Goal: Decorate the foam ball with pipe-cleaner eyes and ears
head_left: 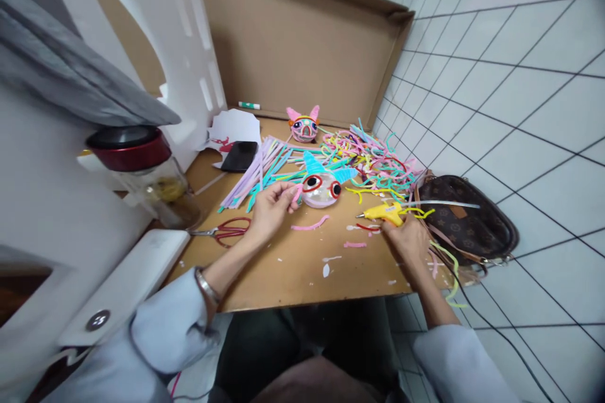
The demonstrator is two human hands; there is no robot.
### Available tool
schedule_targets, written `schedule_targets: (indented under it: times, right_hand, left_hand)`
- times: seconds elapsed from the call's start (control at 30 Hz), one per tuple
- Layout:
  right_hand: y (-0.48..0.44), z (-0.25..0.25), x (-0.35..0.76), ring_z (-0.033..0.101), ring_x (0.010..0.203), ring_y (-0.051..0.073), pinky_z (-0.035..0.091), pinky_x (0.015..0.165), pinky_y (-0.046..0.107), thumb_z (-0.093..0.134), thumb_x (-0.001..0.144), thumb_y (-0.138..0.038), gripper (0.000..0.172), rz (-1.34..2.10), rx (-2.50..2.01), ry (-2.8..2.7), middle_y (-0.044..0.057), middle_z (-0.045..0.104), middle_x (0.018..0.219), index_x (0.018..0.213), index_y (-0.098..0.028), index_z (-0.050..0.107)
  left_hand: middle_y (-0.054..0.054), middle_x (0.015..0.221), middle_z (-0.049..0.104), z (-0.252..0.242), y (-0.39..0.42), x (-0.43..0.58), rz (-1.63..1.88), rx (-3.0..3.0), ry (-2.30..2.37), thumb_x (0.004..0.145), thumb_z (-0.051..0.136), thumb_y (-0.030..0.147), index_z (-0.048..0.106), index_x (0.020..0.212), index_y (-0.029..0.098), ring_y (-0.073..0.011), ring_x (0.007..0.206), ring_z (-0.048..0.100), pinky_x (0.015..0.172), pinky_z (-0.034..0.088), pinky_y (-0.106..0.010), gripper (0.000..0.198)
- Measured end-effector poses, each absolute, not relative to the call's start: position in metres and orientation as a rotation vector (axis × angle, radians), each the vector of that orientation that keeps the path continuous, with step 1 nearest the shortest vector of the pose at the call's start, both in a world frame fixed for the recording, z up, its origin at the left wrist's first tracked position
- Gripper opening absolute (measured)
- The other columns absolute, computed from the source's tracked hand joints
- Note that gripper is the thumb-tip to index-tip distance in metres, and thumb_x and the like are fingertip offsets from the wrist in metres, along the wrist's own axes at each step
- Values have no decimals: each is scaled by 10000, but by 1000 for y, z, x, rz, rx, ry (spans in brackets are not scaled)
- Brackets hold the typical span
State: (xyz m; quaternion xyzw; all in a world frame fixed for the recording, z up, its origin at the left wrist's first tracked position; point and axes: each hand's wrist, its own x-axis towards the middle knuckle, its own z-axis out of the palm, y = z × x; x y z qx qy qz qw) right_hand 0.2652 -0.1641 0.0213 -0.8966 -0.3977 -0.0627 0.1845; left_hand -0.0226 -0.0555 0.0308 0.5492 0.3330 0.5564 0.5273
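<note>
My left hand (271, 213) pinches a small pink fuzzy piece (298, 194) at the left side of a clear ball-shaped figure (320, 199). Whether that piece touches the figure I cannot tell. Two blue fuzzy ears (316, 164) top the figure, and red rings surround its black eyes. On the right, my right hand (409, 240) is closed around a yellow hot glue gun (384, 213), its nozzle pointing left. Pink pipe cleaner pieces (312, 225) and a short red one (367, 227) lie on the brown tabletop (288, 267) between my hands.
Red-handled scissors (231, 231), a phone (240, 157) and a glass bottle (163, 192) are at the left. Pipe cleaners (267, 170) are heaped behind, near a pink-eared figure (304, 128). A brown handbag (466, 214) sits right, by the tiled wall (529, 113).
</note>
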Motion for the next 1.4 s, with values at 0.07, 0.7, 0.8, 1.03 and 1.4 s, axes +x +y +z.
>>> schedule_targets:
  times: [0.07, 0.7, 0.8, 1.03, 1.4]
  right_hand:
    - [-168, 27, 260, 666, 801, 309, 418, 654, 348, 604, 774, -446, 398, -184, -2422, -1081, 152, 735, 863, 998, -133, 705]
    - [-71, 50, 155, 560, 816, 247, 460, 726, 350, 594, 841, -361, 148, -635, -1463, -1477, 48, 545, 829, 844, -240, 508]
    - [-75, 47, 158, 560, 833, 247, 462, 736, 351, 580, 851, -349, 132, -591, -1523, -1487, 49, 538, 832, 844, -241, 506]
    - [-80, 49, 161, 552, 820, 228, 459, 736, 339, 573, 835, -318, 118, -555, -1549, -1468, 39, 524, 824, 816, -249, 478]
    - [-82, 47, 162, 564, 806, 229, 455, 717, 334, 552, 850, -305, 101, -574, -1498, -1517, 34, 524, 793, 802, -243, 489]
  left_hand:
    - [29, 537, 587, 31, -55, -23, 1338, 1314, 802, 741, 781, 516, 680, 783, 143, -77, 453, 469, 476, 362, -211, 389]
    - [40, 536, 562, 36, -38, -30, 1433, 1100, 823, 664, 820, 577, 686, 783, 142, -58, 443, 431, 430, 304, -188, 471]
    - [38, 519, 560, 37, -41, -31, 1414, 1118, 819, 678, 826, 560, 674, 765, 146, -61, 433, 436, 427, 306, -190, 450]
    - [32, 514, 570, 35, -45, -29, 1365, 1131, 819, 667, 840, 574, 675, 768, 142, -61, 425, 437, 426, 312, -193, 474]
    - [39, 512, 561, 36, -45, -29, 1354, 1105, 826, 651, 850, 557, 677, 787, 128, -53, 422, 429, 416, 300, -186, 483]
